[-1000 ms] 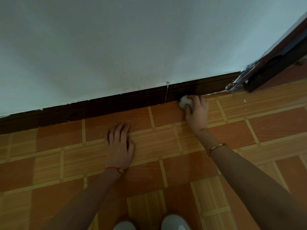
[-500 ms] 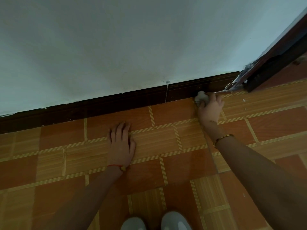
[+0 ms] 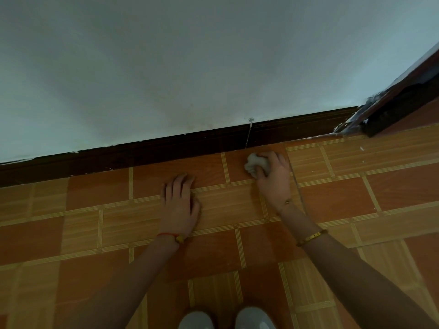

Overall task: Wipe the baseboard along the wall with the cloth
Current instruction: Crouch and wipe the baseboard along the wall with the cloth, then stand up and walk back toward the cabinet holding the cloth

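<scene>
A dark brown baseboard [image 3: 166, 150] runs along the foot of the white wall [image 3: 190, 67], rising toward the right. My right hand [image 3: 273, 179] grips a crumpled white cloth [image 3: 255, 165] over the floor tiles, a short way in front of the baseboard and apart from it. My left hand [image 3: 179, 205] rests flat on the tiled floor [image 3: 95, 222], fingers straight and pointing at the wall.
A dark door frame [image 3: 399, 96] with paint flecks meets the baseboard at the right. A thin vertical seam [image 3: 249, 134] marks the baseboard above the cloth. The toes of my two light shoes [image 3: 228, 319] show at the bottom edge.
My right hand with the cloth has come off the baseboard near the door frame and moved left and back toward me. The left hand stayed flat on the floor.
</scene>
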